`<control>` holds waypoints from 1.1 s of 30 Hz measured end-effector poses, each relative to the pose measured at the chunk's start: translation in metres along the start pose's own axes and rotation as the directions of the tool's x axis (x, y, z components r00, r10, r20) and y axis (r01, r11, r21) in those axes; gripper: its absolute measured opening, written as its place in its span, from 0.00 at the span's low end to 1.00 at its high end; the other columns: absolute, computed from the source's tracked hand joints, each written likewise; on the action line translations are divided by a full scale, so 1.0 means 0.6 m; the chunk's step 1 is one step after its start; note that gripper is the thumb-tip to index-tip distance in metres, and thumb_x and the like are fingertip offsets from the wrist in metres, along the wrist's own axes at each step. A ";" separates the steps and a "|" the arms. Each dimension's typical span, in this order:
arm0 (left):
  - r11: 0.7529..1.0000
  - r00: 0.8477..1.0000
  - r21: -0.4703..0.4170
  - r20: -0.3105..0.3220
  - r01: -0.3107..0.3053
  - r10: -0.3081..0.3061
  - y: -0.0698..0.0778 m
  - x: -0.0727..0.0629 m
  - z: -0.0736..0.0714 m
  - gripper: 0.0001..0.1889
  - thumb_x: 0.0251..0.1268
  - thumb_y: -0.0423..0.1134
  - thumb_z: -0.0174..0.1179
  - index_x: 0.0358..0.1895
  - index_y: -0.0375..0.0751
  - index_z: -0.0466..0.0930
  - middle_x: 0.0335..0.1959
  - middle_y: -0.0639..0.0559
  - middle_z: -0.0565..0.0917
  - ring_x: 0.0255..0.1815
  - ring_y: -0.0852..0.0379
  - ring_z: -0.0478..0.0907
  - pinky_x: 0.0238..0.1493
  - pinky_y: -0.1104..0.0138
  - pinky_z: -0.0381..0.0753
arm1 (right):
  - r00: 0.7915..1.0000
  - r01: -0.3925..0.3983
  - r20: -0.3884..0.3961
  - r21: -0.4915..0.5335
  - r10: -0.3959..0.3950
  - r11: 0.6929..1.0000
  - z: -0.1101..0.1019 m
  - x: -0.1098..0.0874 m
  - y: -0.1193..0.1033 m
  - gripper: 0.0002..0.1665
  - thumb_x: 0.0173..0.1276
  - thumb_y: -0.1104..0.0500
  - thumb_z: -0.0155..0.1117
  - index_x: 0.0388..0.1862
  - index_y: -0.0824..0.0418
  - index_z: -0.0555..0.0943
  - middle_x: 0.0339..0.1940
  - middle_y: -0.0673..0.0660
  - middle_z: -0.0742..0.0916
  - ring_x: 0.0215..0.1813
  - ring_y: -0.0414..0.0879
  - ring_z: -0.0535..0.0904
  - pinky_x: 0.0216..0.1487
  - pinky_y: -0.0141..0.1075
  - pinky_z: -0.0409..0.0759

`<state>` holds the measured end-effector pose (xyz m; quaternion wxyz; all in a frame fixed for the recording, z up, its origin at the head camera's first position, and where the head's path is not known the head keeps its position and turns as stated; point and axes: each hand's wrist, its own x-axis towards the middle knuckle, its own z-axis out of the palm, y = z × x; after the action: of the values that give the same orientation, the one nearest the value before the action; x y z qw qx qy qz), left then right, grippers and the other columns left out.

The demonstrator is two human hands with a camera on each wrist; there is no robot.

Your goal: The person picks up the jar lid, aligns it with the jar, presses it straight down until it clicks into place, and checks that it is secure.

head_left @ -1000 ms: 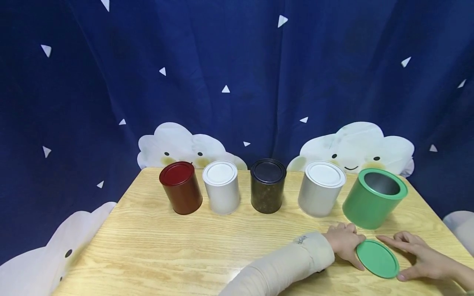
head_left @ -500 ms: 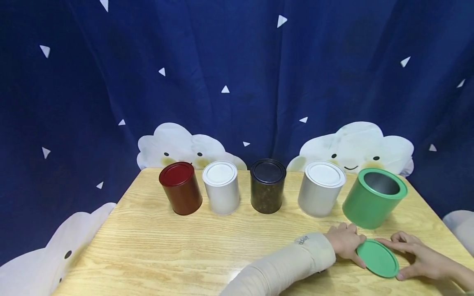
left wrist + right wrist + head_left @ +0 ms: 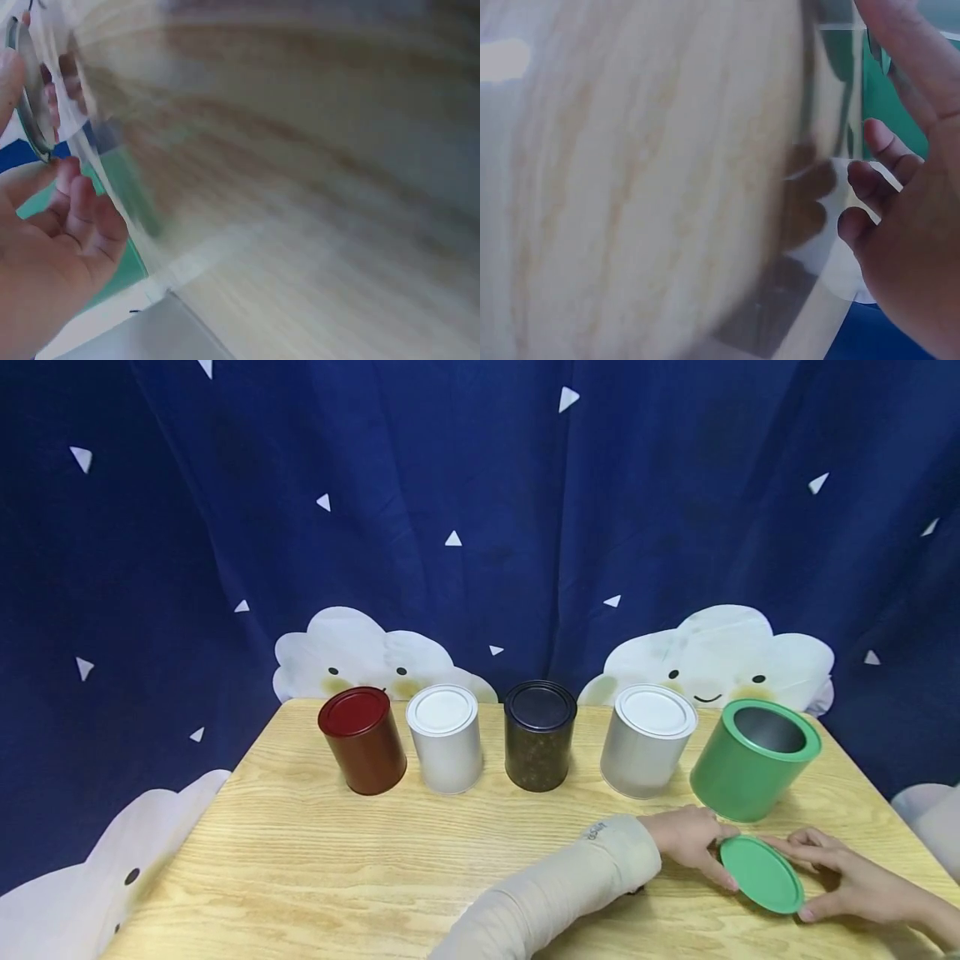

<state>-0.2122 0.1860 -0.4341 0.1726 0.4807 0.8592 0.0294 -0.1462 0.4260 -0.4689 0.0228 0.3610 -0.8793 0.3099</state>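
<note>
A round green lid is held between both hands at the table's right front. My left hand pinches its left edge between thumb and fingers, and my right hand grips the opposite edge. The left wrist view has the lid nearly edge-on, raised off the wood, beside the curled fingers of the left hand. Little of the lid shows in the right wrist view, past the right hand. Just behind the hands stands an uncovered green can, its dark inside visible.
Left of the green can stand a white can, a black can, a smaller white can and a dark red can, all lidded, in a row along the back of the wooden table. A blue curtain hangs behind.
The green lid has come up slightly from the table and tilted, with both hands moving along with it. The view has shifted a little; the cans stand where they were.
</note>
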 end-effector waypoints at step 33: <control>0.931 0.963 -0.300 -0.230 -0.207 0.140 -0.025 -0.042 -0.100 0.32 0.50 0.49 0.67 0.61 0.51 0.68 0.35 0.62 0.73 0.31 0.72 0.65 0.33 0.85 0.63 | 0.997 0.019 -0.074 -0.107 -0.027 0.994 -0.091 0.057 -0.064 0.51 0.29 0.68 0.76 0.60 0.67 0.69 0.48 0.40 0.69 0.38 0.32 0.61 0.22 0.31 0.54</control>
<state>-0.2318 0.1638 -0.3743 0.1558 0.5148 0.8101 0.2332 -0.1567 0.4146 -0.3957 0.0789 0.3576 -0.8888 0.2757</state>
